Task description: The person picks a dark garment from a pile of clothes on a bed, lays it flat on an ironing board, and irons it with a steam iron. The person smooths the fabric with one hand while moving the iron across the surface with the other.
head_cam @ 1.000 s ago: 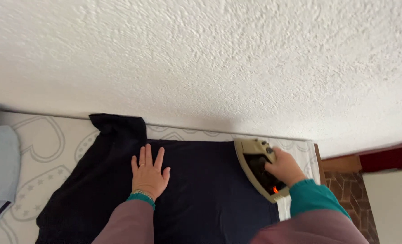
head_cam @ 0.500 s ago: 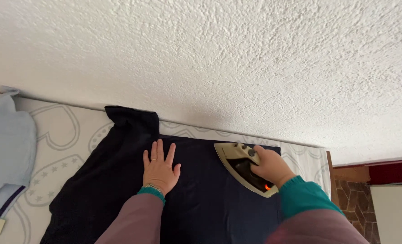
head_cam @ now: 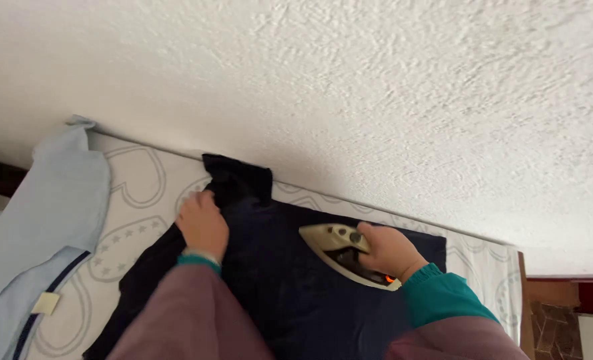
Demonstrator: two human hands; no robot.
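A dark navy garment (head_cam: 283, 280) lies spread on a white ironing surface printed with grey hearts (head_cam: 136, 200). My right hand (head_cam: 390, 250) grips the handle of a beige clothes iron (head_cam: 340, 250) that rests flat on the garment, its small orange light lit. My left hand (head_cam: 202, 223) has its fingers curled on the garment's upper left part, near a bunched-up fold (head_cam: 238, 179) against the wall. Both arms wear mauve sleeves with teal cuffs.
A rough white plastered wall (head_cam: 376, 100) runs right behind the surface. A light blue garment (head_cam: 50, 220) with a dark stripe and a small tag lies at the left end. Brown tiles and a red strip (head_cam: 570, 313) show at the lower right.
The iron has slid left across the garment. My left hand went from lying flat with fingers spread to closing on the fabric farther up and left. The view shifted to the left.
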